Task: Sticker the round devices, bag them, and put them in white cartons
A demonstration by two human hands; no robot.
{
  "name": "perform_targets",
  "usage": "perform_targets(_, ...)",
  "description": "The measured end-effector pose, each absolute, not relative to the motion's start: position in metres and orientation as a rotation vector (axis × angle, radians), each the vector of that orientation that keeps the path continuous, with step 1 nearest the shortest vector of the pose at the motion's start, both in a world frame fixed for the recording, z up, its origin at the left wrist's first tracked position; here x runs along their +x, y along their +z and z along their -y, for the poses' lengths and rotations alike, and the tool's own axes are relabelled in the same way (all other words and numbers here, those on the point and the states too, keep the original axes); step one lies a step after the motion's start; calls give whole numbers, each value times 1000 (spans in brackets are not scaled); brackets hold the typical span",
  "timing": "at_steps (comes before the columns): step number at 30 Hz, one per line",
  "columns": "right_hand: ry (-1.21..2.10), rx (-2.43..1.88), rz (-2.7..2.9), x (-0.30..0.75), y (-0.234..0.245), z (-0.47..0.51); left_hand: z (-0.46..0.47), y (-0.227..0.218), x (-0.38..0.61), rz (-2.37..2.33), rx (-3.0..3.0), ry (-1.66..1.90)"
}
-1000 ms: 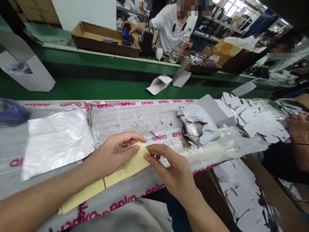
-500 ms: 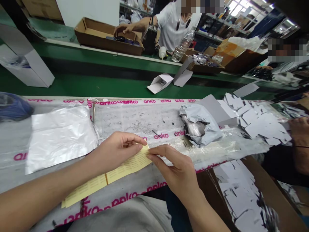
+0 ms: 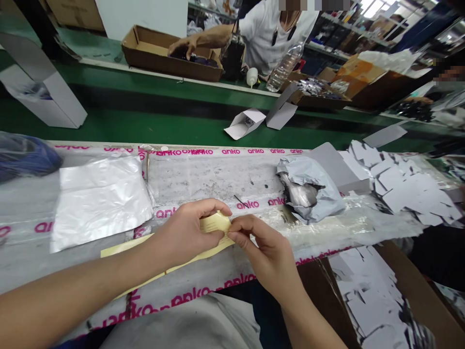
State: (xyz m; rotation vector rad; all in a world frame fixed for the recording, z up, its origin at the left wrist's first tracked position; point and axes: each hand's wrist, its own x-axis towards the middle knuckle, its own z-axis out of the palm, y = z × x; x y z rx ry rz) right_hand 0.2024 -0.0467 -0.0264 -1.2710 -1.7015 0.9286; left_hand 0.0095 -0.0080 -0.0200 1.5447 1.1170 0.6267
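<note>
1 pale-yellow printed paper sheet [image 3: 215,223] curled above the grey plastic-covered worktop [image 3: 207,177]; the bare left hand [image 3: 189,232] gripped its end, the bare right hand [image 3: 267,249] pinched its corner (the fingers partly hid it). Lifting the end seemed done; nothing looked detached yet.

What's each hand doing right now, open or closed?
Left hand: closed, holding the yellow sheet.
Right hand: closed, pinching the yellow sheet at its edge.
</note>
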Motion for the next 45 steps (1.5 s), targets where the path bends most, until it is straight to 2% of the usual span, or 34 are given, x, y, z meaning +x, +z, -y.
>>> perform_targets(10,1394,-1222,1180,200,-40,39,3,-32,11,-1106,1609,576)
perform_targets(12,1302,-1222,1107,206,-42,34,7,-37,12,-1132,1749,574)
perform_targets(16,890,-1309,1232,225,-49,20,16,-44,3,-1202,2134,609)
perform_targets(18,813,-1329,1301,231,-54,13,7,-39,-5,-1279,2234,609)
perform_targets(24,811,-1268,1300,229,-68,9,-107,14,9,-1454,2112,591)
perform_targets(27,833,-1245,1228,224,-71,11,-181,23,39,-1601,1944,601)
perform_targets(33,917,-1257,1085,219,-78,2,-274,-2,100,-1758,1827,741)
perform_targets(45,957,-1321,1203,221,-84,4,-299,-34,65,-1558,1586,933)
